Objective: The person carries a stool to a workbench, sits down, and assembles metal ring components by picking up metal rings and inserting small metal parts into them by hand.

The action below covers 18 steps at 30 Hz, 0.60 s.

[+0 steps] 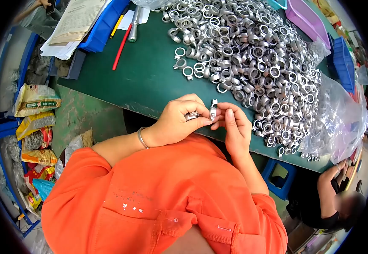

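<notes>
In front of my body, at the table's near edge, both hands meet. My left hand (176, 117) is curled closed around a small metal ring (191, 115) showing between its fingers. Its thumb tip reaches a second metal ring (213, 110), seen nearly edge-on with a small lug at the top. My right hand (237, 129) has its fingertips closed on that second ring from the other side. Fingers hide part of both rings. Just beyond the hands lies a large heap of similar grey metal rings (258, 53), many with small lugs.
On the green table (108, 86) lie a red pencil (122, 47), a yellow pencil (116, 26) and a metal-handled tool (133, 31). A blue tray (103, 27) with papers, a pink bin (306, 21) and a plastic bag (336, 118) stand around the heap. Another person (325, 199) sits at right.
</notes>
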### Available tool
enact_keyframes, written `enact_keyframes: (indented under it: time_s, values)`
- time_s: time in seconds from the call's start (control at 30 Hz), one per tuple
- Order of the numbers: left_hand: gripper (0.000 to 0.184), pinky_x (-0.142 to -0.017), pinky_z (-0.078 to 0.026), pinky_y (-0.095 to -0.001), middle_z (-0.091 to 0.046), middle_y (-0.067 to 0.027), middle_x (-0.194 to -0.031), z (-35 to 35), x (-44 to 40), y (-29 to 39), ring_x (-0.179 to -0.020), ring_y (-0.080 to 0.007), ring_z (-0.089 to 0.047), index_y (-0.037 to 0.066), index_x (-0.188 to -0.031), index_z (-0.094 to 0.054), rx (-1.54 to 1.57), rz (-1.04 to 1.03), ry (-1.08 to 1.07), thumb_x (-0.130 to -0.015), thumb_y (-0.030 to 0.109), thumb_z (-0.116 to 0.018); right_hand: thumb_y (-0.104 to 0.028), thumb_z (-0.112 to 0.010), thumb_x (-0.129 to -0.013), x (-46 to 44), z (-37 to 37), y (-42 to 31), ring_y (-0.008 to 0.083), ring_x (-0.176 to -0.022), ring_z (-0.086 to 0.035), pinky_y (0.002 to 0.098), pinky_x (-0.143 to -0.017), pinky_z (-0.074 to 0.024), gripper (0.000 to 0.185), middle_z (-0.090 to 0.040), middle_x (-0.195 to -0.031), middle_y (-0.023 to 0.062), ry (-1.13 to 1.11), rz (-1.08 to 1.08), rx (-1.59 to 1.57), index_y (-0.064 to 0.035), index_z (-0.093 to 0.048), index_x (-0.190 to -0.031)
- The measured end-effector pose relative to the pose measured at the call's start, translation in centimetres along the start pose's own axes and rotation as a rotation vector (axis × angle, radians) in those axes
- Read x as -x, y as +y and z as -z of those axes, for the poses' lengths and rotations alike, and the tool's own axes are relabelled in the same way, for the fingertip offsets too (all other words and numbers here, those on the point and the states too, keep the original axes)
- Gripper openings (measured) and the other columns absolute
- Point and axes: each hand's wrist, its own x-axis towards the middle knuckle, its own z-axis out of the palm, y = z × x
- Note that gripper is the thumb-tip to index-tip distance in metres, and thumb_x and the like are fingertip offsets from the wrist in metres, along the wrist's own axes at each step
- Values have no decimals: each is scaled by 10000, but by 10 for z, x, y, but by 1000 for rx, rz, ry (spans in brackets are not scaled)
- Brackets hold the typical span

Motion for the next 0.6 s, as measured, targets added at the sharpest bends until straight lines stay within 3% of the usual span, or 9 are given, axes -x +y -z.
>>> enact_keyframes:
  time_s: [0.07, 0.3, 0.6]
  values:
    - [90, -601, -423, -234, -575, -43, -790, 0, 1, 0, -703, -122, -532, 11, -808, -636, -59, -35, -27, -734, -7, -685, -193, -413, -966, -1, 0, -4, 103, -724, -559, 209, -591, -451, 287, -592, -840, 65, -36, -88, -30, 35, -540, -1086]
    - [88, -621, -435, -230, -576, -44, -795, 0, 0, 3, -710, -115, -542, 16, -813, -642, -52, -7, -72, -737, 3, -685, -188, -500, -931, -1, 0, -2, 110, -688, -568, 210, -568, -447, 234, -599, -828, 57, -85, -188, -68, 20, -565, -1016]
    - [82, -641, -436, -226, -578, -48, -802, -1, 0, 7, -718, -108, -545, 10, -821, -648, 5, 88, -60, -761, 49, -688, -183, -525, -916, -3, 5, -2, 152, -647, -597, 243, -545, -481, 203, -603, -817, 86, -84, -317, -291, 13, -554, -961]
